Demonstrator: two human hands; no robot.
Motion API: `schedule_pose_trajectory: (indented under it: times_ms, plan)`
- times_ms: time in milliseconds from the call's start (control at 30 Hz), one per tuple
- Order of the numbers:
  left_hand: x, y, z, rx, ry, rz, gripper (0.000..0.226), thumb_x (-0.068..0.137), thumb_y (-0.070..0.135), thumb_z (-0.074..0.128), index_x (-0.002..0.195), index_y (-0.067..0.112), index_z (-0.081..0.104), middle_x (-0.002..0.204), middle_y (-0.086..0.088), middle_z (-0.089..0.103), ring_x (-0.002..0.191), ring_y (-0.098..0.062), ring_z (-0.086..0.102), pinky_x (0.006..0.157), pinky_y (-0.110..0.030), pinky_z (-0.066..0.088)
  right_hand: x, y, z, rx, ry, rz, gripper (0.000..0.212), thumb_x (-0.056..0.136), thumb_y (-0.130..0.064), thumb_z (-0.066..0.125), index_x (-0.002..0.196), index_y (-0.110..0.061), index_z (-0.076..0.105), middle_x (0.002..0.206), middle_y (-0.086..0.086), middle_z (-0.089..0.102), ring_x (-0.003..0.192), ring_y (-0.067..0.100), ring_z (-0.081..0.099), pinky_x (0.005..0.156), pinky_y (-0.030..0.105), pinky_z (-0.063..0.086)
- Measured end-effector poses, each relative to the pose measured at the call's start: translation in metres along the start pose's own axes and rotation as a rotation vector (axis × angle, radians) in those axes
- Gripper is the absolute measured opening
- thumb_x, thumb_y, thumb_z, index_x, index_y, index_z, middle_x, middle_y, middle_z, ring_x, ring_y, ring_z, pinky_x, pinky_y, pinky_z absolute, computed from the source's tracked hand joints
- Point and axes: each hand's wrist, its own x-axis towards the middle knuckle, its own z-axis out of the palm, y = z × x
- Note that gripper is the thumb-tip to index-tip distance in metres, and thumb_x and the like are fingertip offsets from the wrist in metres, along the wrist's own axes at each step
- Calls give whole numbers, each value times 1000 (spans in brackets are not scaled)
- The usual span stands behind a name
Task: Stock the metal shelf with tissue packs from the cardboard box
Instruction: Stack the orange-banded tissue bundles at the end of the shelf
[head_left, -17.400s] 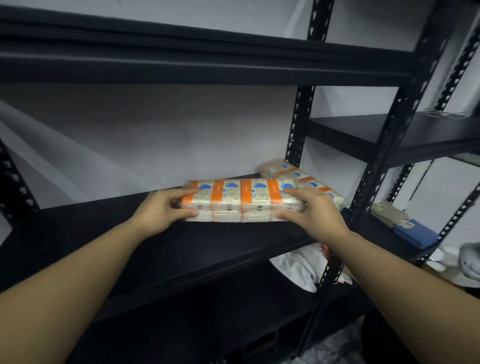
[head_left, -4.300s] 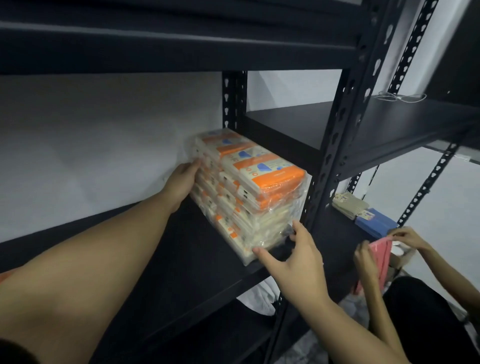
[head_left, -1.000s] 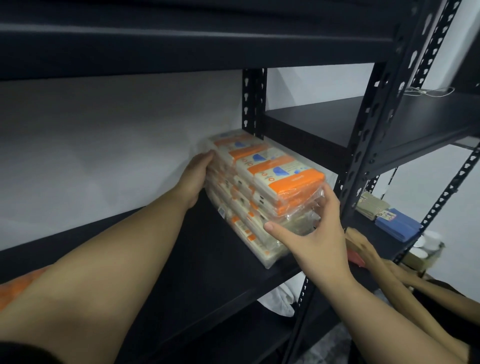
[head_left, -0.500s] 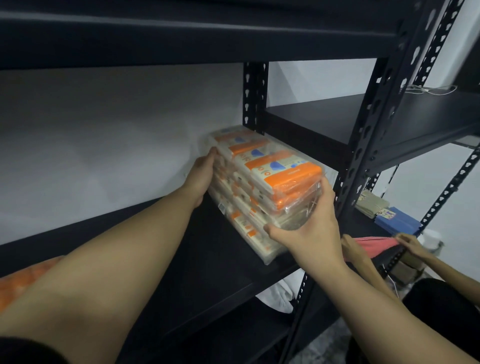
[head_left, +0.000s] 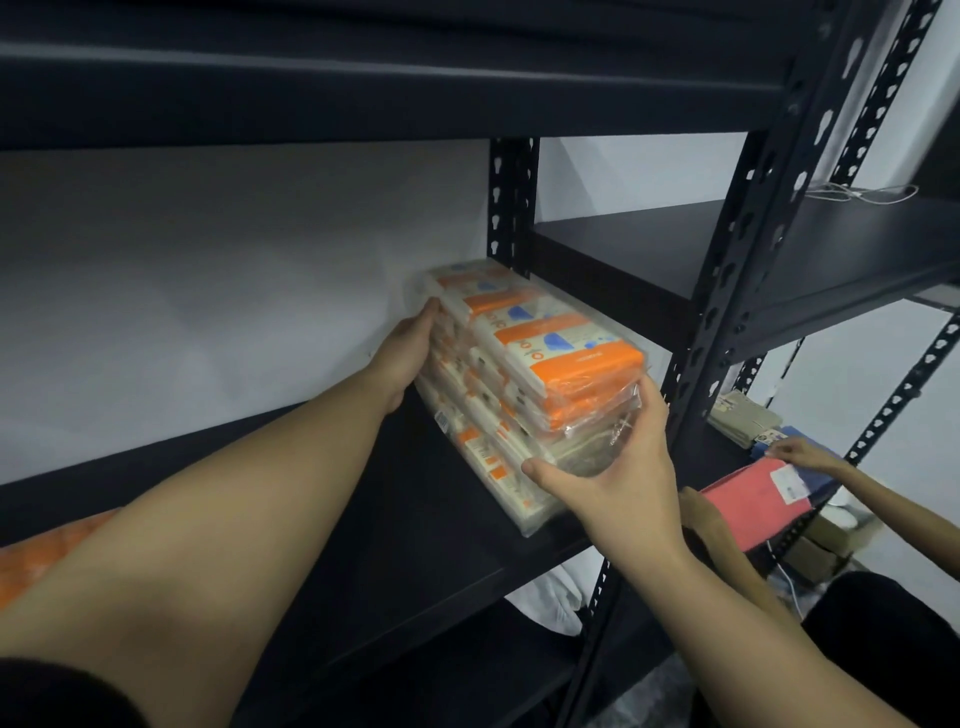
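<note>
A stack of orange-and-white tissue packs in clear wrap sits at the right end of the black metal shelf board, against the rear post. My left hand lies flat against the stack's left side, near the wall. My right hand cups the stack's near front corner, thumb spread low along the bottom pack and fingers up the wrapped end. The cardboard box is out of view.
A black upright post stands just right of the stack. Another person's hands handle a pink packet on the neighbouring lower shelf beside a blue packet. An orange pack edge shows at far left.
The stack and both my hands have hardly moved in the last second. The other person's hands have brought the pink packet further up onto the neighbouring shelf.
</note>
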Motion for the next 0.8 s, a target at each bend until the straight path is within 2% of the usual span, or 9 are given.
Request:
schedule_pose_trajectory:
  times_ms: [100,200,300,333,433,500,567,700,800]
  plan:
    - [-4,1,-2,16,10,-15,60,98,76,35,124,34,70,115,5,78,112,-17,72,111,-45,47,-2,-1,-3,-6,-3,2,122,57,-38,102,151,-49,25,142,-28,49,133,-7,48,107,27,43]
    - [-12,0,-5,46,14,12,57,99,73,37,123,33,71,114,8,78,109,-13,72,104,-38,50,-7,-1,-8,-34,2,2,123,60,-49,98,152,-54,18,149,-28,42,138,-6,42,109,28,40]
    - [-24,-4,-10,96,57,82,49,101,64,46,120,28,72,110,7,79,101,-10,74,97,-33,54,-12,-5,-12,-70,27,51,133,63,-58,93,163,-41,7,158,-19,34,146,3,34,119,39,36]
    - [-29,-6,-11,105,69,100,49,99,62,50,124,26,71,115,6,77,103,-10,74,96,-31,54,-11,-8,-12,-63,39,56,133,63,-59,93,163,-38,9,157,-21,36,145,4,36,118,37,36]
    - [-46,-15,-9,141,59,80,77,87,71,58,146,22,55,138,5,65,121,-13,64,102,-32,47,-1,-17,-8,-28,86,48,117,63,-58,93,157,-34,27,136,-32,46,127,-3,47,103,23,36]
    - [-59,-24,-1,166,21,67,74,90,68,61,149,25,52,141,8,61,126,-14,59,101,-31,45,1,-22,-4,-18,109,53,107,65,-56,93,152,-34,35,138,-21,54,122,-2,52,98,17,37]
    - [-70,-29,9,163,-14,60,78,86,68,66,151,28,48,142,10,58,127,-13,58,101,-31,47,1,-22,-3,-28,121,57,105,66,-56,93,152,-34,36,141,-14,55,125,2,54,101,20,39]
    - [-81,-34,23,170,-5,45,115,60,81,70,159,33,35,156,7,50,136,-16,54,113,-44,47,3,-23,-8,-55,103,31,88,69,-58,88,144,-40,46,135,-17,58,122,3,57,97,23,43]
    - [-83,-33,27,156,6,24,116,60,81,70,159,34,34,155,6,52,134,-16,56,112,-46,48,6,-25,-13,-91,88,19,75,73,-54,86,138,-42,50,130,-16,59,118,3,57,96,28,45]
